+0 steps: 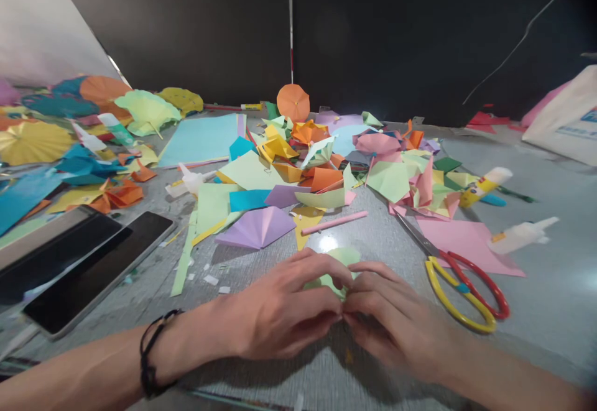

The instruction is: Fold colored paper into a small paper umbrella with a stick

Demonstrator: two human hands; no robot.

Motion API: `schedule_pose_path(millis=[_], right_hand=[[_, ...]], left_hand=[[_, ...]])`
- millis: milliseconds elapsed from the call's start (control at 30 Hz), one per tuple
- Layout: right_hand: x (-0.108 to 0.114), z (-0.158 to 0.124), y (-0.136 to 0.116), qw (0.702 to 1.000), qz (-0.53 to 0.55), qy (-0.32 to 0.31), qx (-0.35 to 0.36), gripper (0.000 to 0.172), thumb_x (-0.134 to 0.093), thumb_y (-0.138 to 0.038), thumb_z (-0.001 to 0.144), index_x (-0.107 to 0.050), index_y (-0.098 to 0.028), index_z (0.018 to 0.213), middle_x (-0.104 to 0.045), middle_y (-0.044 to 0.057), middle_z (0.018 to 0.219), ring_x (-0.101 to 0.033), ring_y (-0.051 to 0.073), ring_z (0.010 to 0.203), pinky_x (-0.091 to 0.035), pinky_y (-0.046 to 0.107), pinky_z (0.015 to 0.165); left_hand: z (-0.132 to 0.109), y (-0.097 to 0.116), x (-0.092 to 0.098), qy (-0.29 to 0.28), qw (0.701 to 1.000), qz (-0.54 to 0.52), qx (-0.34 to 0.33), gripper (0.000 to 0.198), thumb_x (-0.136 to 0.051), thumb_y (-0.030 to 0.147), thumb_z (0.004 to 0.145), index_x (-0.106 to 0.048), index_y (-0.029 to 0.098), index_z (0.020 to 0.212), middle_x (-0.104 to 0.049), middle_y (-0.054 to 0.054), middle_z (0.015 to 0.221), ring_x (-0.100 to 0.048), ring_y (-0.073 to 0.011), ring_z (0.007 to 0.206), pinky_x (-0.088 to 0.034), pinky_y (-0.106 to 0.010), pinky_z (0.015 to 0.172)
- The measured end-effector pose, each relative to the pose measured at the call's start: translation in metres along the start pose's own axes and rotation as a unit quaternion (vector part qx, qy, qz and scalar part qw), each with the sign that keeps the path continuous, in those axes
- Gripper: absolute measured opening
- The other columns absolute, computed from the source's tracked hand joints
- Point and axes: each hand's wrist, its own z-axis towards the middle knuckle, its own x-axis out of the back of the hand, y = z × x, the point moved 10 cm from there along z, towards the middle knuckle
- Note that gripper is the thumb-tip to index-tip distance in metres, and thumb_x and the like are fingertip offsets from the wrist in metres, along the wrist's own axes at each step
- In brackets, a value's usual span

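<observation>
Both my hands meet at the front middle of the grey table around a piece of light green paper [344, 255]. My left hand [293, 308], with a black cord bracelet at the wrist, pinches the paper's near edge. Close against it, my right hand [392, 314] grips the same paper with bent fingers. Much of the paper is hidden behind the fingers. Just beyond lie a rolled pink paper stick [334, 223] and a pleated purple paper fan [256, 227]. To the right rest scissors with red and yellow handles [459, 286].
Coloured paper scraps [321, 178] heap up across the middle. Two phones lie at left, the nearer phone [100, 271] dark-screened. A glue stick [485, 187], a white glue bottle [525, 235] and pink paper [459, 243] are at right. Paper umbrellas [148, 111] stand at back left; a dark panel [420, 38] rises behind.
</observation>
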Motion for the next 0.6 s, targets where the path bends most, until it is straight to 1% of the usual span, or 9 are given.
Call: schedule_pose_path(millis=[100,200,367,433,500,600], right_hand=[[-0.002,0.001,-0.001,1.000,-0.005,-0.007,-0.002,0.015,-0.058,-0.004,0.094,-0.059,-0.016,0.103,-0.069,0.003,0.087,-0.068,0.016,0.085,-0.057,0.039,0.104],[-0.003,0.001,-0.002,1.000,-0.008,-0.009,-0.006,0.013,-0.058,-0.006,0.092,-0.059,-0.017,0.100,-0.067,0.002,0.083,-0.067,0.016,0.082,-0.058,0.041,0.102],[0.006,0.002,-0.002,1.000,-0.011,0.021,-0.014,0.020,-0.057,-0.003,0.085,-0.055,-0.019,0.095,-0.063,-0.001,0.076,-0.062,0.013,0.071,-0.059,0.040,0.100],[0.010,0.003,0.000,0.999,-0.003,0.029,-0.023,0.021,-0.056,-0.003,0.084,-0.054,-0.020,0.096,-0.062,-0.002,0.075,-0.062,0.013,0.069,-0.059,0.041,0.100],[0.011,0.004,0.002,0.999,0.005,0.029,-0.027,0.020,-0.057,-0.003,0.086,-0.054,-0.019,0.098,-0.065,-0.001,0.077,-0.064,0.013,0.071,-0.058,0.042,0.102],[0.010,0.004,0.001,1.000,0.007,0.022,-0.017,0.021,-0.058,-0.005,0.088,-0.057,-0.016,0.105,-0.069,0.001,0.082,-0.068,0.015,0.077,-0.057,0.042,0.104]], left_hand=[[0.002,0.002,-0.002,-0.010,1.000,-0.002,0.007,0.008,-0.058,0.011,0.099,-0.058,0.016,0.105,-0.066,-0.016,0.122,-0.067,-0.0241,0.113,-0.056,-0.038,0.098],[0.002,0.002,-0.001,-0.007,1.000,-0.008,0.015,0.010,-0.060,0.011,0.096,-0.057,0.017,0.103,-0.064,-0.016,0.123,-0.067,-0.0243,0.112,-0.057,-0.038,0.098],[0.002,-0.002,0.002,0.002,0.999,-0.025,0.026,0.014,-0.060,0.008,0.089,-0.055,0.018,0.097,-0.063,-0.013,0.119,-0.066,-0.0224,0.108,-0.056,-0.036,0.098],[0.003,-0.003,0.006,0.009,0.999,-0.034,0.030,0.016,-0.059,0.006,0.086,-0.055,0.017,0.097,-0.063,-0.012,0.117,-0.066,-0.0218,0.108,-0.056,-0.036,0.099],[0.004,-0.004,0.009,0.013,0.998,-0.041,0.035,0.017,-0.059,0.005,0.086,-0.056,0.017,0.099,-0.063,-0.013,0.117,-0.066,-0.0219,0.111,-0.055,-0.036,0.101],[0.004,-0.003,0.010,0.013,0.998,-0.042,0.035,0.017,-0.061,0.009,0.090,-0.058,0.016,0.105,-0.063,-0.013,0.120,-0.065,-0.0229,0.115,-0.055,-0.036,0.104]])
